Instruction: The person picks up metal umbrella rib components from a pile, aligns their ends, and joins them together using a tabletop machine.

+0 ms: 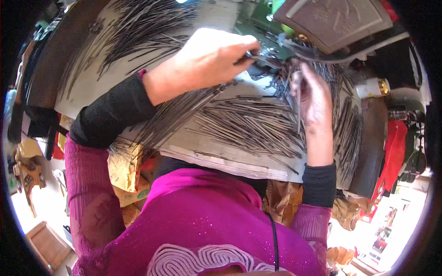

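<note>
My left hand (212,57) is raised over a white board (221,161) and is closed on a small metal part (258,56) near a dark machine. My right hand (313,96) pinches a thin metal rod (298,106), holding it upright just right of that part. Many thin dark metal rods (248,124) lie spread over the board under both hands. Both forearms wear black cuffs under magenta sleeves.
A brown metal plate (334,20) of the machine hangs over the far right of the board. More rods (138,27) fan out at the far left. A white cylinder with a brass cap (373,87) lies at the right. Brown bags (124,170) sit below the board.
</note>
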{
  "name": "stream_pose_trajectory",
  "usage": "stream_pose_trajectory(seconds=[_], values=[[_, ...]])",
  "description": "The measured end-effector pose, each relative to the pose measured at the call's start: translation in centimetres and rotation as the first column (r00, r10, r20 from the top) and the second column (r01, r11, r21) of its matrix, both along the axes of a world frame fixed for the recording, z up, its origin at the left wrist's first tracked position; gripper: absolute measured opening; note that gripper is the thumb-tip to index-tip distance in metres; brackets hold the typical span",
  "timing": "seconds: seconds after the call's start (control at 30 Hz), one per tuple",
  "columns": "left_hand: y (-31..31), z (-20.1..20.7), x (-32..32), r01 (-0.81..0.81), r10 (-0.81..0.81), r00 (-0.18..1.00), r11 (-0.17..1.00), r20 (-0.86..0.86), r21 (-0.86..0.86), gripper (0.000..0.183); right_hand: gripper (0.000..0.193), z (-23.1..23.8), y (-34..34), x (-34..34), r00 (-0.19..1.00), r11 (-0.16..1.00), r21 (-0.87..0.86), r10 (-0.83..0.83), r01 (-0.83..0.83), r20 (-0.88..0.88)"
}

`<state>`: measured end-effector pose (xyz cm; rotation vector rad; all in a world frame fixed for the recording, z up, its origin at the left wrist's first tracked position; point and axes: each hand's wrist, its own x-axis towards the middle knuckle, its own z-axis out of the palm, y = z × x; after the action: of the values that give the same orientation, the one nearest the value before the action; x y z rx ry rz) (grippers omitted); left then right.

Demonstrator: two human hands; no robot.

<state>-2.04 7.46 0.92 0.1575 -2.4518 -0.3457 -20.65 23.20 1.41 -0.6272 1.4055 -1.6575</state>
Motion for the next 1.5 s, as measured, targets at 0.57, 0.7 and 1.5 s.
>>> stream_pose_trajectory(seconds=[0.57,0.7,1.5], values=[[-0.2,-0.1,-1.4,-0.035,0.04,0.998,0.994,-0.042,0.104,0.024,0.02,0.5,-1.4,1.7,0.97,0.981,0.069,0.191,-0.182,-0.151],[-0.2,-0.1,-1.3,-0.051,0.055,0.997,0.995,-0.046,0.087,0.024,0.02,0.3,-1.6,1.4,0.965,0.977,0.043,0.215,-0.211,-0.149],[-0.1,-0.5,-1.5,-0.039,0.033,0.995,0.998,-0.098,-0.054,0.024,0.019,0.4,-2.0,1.2,0.96,0.97,0.056,0.241,-0.235,-0.142]])
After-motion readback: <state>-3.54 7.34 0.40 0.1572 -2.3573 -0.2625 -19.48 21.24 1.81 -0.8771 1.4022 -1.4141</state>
